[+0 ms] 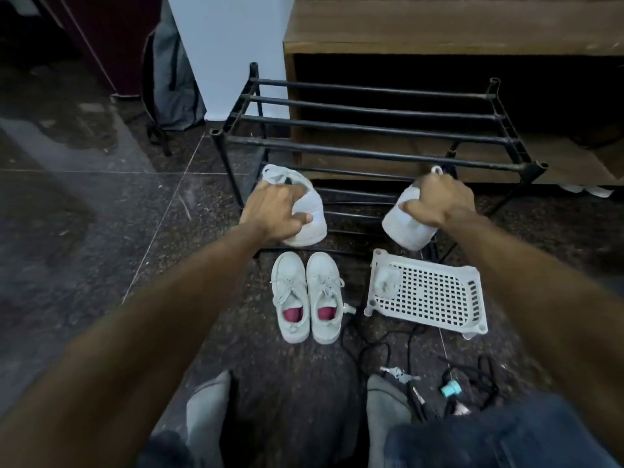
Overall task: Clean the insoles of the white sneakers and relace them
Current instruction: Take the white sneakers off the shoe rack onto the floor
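Observation:
My left hand (275, 211) grips a white sneaker (312, 217) at the lower tier of the black shoe rack (371, 143), its toe pointing toward me. My right hand (439, 201) grips a second white sneaker (403, 228), tilted with its toe down and toward me. Both sneakers are partly hidden by my fingers. A smaller pair of white laced shoes (307, 295) with red insoles stands on the floor just in front of the rack, between my arms.
A white perforated plastic tray (439, 295) lies on the floor to the right with a small white object in it. Black cables (388, 346), keys (400, 373) and a teal cap (450, 390) lie near my knees. A wooden cabinet (439, 28) stands behind the rack; a grey bag (172, 79) leans at left.

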